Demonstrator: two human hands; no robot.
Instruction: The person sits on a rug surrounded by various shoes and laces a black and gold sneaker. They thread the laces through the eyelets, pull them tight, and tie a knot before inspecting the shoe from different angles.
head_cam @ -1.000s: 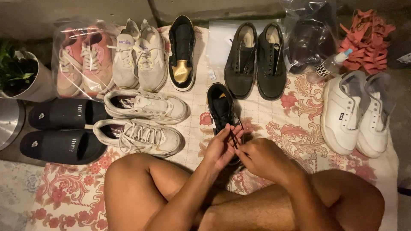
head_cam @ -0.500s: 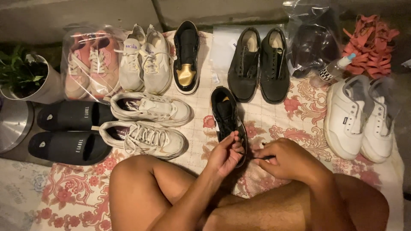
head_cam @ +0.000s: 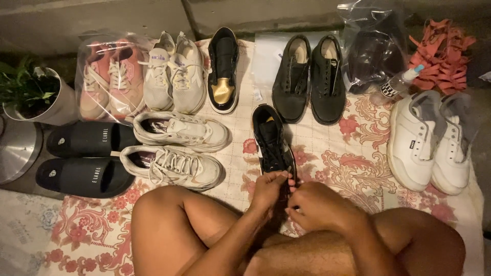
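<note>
Nearest to me, my bare knees frame both hands, which have drawn back together since half a second ago: the right hand (head_cam: 319,207), then pulled out to the right with a lace end, is now tucked in beside the left hand (head_cam: 269,190), fingertips almost meeting. Both are pinched on the lace at the near end of the black sneaker (head_cam: 273,140); I judge each closed on lace, though the strand itself is too thin and dark to make out. That return from the outward pull reads to me as one pass of the lace tightened and the next being picked up. The sneaker has not moved; it lies on the floral cloth (head_cam: 348,163) just beyond my hands, near end under the fingers. To its left lie two white trainers (head_cam: 179,148) on their sides and, further left, black slides (head_cam: 87,161). To the right is a white pair (head_cam: 427,145). Farthest away runs a row: bagged pink shoes (head_cam: 107,79), a cream pair (head_cam: 174,71), its black-and-gold mate (head_cam: 223,71), black lace-ups (head_cam: 309,76).
</note>
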